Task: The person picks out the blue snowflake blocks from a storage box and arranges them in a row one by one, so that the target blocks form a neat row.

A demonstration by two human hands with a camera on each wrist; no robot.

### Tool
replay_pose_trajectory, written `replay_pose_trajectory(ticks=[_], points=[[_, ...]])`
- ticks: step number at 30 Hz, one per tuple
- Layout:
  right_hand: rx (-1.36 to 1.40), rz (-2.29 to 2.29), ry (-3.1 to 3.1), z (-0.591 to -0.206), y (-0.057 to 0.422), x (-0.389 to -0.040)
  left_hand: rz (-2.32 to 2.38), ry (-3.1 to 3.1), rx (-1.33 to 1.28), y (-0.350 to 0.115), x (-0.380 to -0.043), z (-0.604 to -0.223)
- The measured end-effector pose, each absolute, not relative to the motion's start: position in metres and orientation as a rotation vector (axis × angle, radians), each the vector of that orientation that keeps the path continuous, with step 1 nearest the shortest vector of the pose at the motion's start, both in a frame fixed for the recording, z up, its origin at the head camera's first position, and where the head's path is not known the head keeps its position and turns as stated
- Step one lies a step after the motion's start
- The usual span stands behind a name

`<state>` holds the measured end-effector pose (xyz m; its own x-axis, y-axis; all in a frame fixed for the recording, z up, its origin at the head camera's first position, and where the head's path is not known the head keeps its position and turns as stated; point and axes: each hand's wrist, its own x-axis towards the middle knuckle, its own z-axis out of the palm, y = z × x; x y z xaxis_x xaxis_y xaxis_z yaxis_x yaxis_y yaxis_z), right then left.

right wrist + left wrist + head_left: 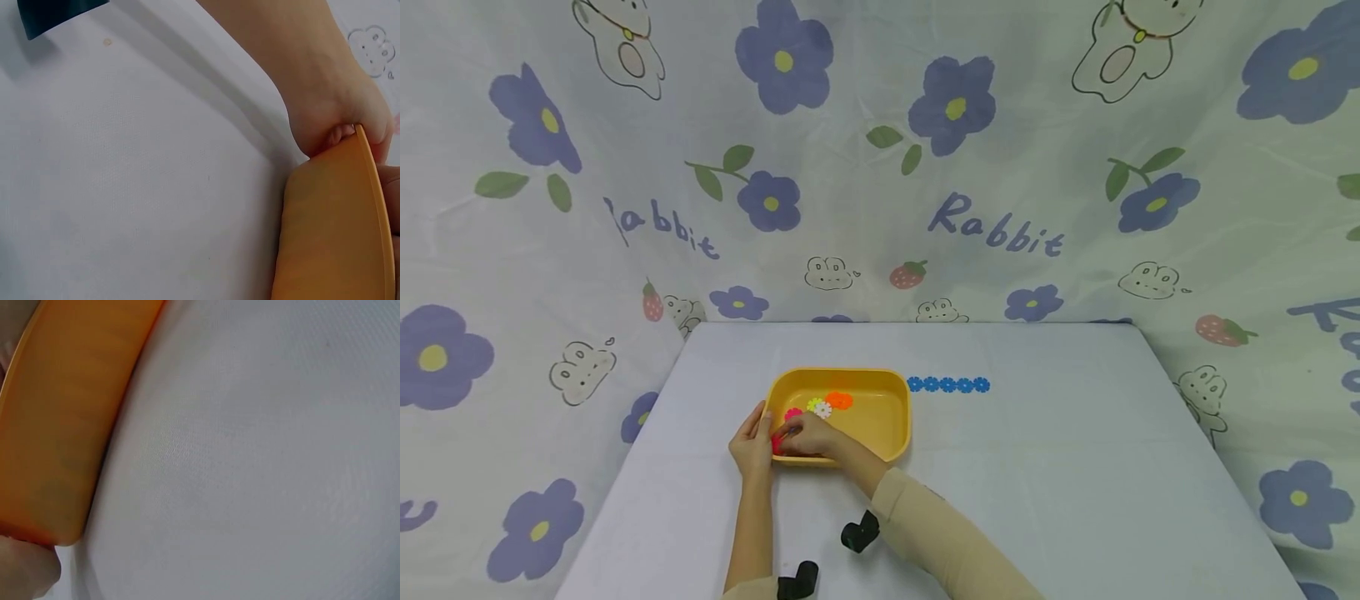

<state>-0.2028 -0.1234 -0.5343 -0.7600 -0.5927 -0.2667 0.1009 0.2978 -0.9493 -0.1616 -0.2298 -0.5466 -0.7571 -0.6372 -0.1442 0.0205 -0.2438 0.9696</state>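
A yellow tray [872, 429] lies on the white table, holding several small flower-shaped pieces. My left hand [751, 442] grips the tray's left side; the right wrist view shows that hand [340, 106] at the corner, its fingers about the rim. Inside the tray, my right hand [808, 435] reaches to the left end, fingertips right at a red-pink flower piece [777, 445]; I cannot tell whether it is pinched. Just beyond are a pink flower piece [793, 413], a yellow one [814, 404], a white one [823, 410] and overlapping orange ones [839, 401].
To the right of the tray's far corner, several blue flower pieces [948, 384] lie in a straight row on the table [1060, 467]. Black wrist mounts [861, 532] stick out by both forearms. A flower-and-rabbit patterned cloth [865, 183] hangs behind and along the sides.
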Motion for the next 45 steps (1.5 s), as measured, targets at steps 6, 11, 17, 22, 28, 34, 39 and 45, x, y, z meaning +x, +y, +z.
replay_pose_trajectory(ticks=[6, 11, 17, 22, 28, 34, 39, 45], points=[[-0.265, -1.663, 1.859, -0.537, -0.120, -0.204, -2.013, -1.621, 0.748, -0.229, -0.162, -0.548], [-0.114, -1.731, 1.813, -0.537, -0.109, -0.213, -1.987, -1.621, 0.757, -0.228, -0.163, -0.549], [0.033, -1.880, 1.731, -0.537, -0.090, -0.228, -1.976, -1.639, 0.784, -0.228, -0.163, -0.547], [0.128, -1.968, 1.644, -0.537, -0.075, -0.237, -1.990, -1.643, 0.794, -0.228, -0.163, -0.546], [0.223, -2.042, 1.631, -0.537, -0.062, -0.245, -2.009, -1.627, 0.788, -0.229, -0.164, -0.547], [0.286, -1.993, 1.730, -0.537, -0.056, -0.248, -1.993, -1.662, 0.794, -0.230, -0.163, -0.547], [0.257, -1.931, 1.843, -0.536, -0.055, -0.246, -1.985, -1.670, 0.788, -0.230, -0.163, -0.547], [0.232, -1.998, 1.851, -0.534, -0.056, -0.243, -1.993, -1.661, 0.792, -0.230, -0.164, -0.548]])
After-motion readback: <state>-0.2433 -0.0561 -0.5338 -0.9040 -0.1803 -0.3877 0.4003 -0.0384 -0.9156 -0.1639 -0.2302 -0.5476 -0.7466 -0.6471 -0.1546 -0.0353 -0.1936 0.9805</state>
